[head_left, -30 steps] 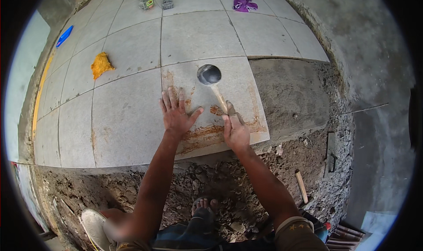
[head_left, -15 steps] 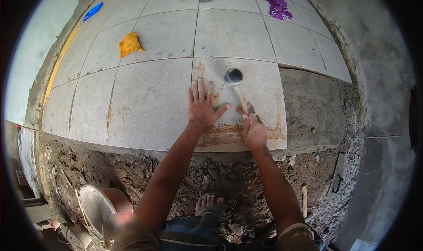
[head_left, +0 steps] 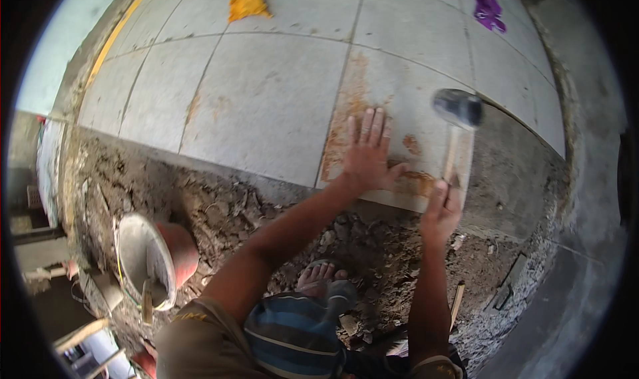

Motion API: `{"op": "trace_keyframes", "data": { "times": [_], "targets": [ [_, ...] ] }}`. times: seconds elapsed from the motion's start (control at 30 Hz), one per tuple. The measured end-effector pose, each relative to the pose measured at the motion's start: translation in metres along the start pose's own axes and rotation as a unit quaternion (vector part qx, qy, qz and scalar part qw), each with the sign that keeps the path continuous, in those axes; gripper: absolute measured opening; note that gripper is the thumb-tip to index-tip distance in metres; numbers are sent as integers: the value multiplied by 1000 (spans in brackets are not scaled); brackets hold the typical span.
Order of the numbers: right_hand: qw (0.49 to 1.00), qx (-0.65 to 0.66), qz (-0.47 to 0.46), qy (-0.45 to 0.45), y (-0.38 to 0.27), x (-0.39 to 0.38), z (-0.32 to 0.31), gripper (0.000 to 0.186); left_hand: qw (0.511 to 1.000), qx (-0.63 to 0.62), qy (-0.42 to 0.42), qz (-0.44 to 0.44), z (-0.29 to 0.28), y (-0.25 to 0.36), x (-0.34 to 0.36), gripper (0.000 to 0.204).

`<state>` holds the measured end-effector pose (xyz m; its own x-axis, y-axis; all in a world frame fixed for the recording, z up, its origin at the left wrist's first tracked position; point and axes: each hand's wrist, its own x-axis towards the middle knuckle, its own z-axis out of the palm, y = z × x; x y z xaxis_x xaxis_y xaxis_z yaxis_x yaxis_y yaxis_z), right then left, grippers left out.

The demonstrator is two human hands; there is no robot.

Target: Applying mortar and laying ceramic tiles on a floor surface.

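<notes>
From my remote seat I see a floor of pale grey tiles (head_left: 266, 99) bending across the fisheye view, with broken, rubbly soil (head_left: 379, 259) along its near side. The mallet (head_left: 459, 115), dark-headed and pale-handled, is above the right part of a rust-smeared tile (head_left: 416, 99), its head close to that tile's right edge. The head is blurred, and I cannot tell whether it touches anything.

The right hand (head_left: 440, 214) is curled around the lower handle. The left hand (head_left: 368, 159) lies palm down on the same tile, fingers spread, holding nothing; how hard it presses I cannot tell.

My first worry is the edge: beyond it is only a bare grey bed (head_left: 506, 173), so a hard off-centre blow could chip the corner or tip the tile. My second is the left hand's fingers, near enough to be caught if the head strayed left. The loose rubble around the foot (head_left: 319, 276) could also give way and spoil the aim.

Farther out I see a reddish bucket (head_left: 183, 249), a yellow cloth (head_left: 249, 4) and a purple cloth (head_left: 487, 7), all well apart from the mallet.
</notes>
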<state>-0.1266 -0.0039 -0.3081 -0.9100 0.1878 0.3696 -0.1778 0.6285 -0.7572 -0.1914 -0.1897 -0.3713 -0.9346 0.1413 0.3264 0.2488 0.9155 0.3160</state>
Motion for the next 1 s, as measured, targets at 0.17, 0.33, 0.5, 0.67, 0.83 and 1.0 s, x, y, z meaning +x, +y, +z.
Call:
{"op": "trace_keyframes", "data": {
  "times": [0.17, 0.33, 0.5, 0.67, 0.83, 1.0],
  "targets": [
    [993, 95, 69, 7, 1, -32, 2, 49, 996, 5, -6, -85, 11, -16, -22, 108],
    [992, -116, -4, -39, 43, -44, 7, 34, 997, 3, -16, -76, 11, -12, -18, 113],
    [992, -113, 15, -54, 40, -44, 12, 38, 997, -16, -53, -55, 9, -18, -16, 115],
    [993, -49, 9, -109, 26, -24, -11, 45, 998, 46, -27, -28, 2, -43, 0, 117],
    [998, -28, 30, -51, 5, -15, -20, 42, 996, 88, 7, -28, 6, -88, 17, 114],
    [982, -127, 11, -136, 40, -51, -3, 41, 998, 65, -10, -25, 5, -88, 18, 113]
  ]
}}
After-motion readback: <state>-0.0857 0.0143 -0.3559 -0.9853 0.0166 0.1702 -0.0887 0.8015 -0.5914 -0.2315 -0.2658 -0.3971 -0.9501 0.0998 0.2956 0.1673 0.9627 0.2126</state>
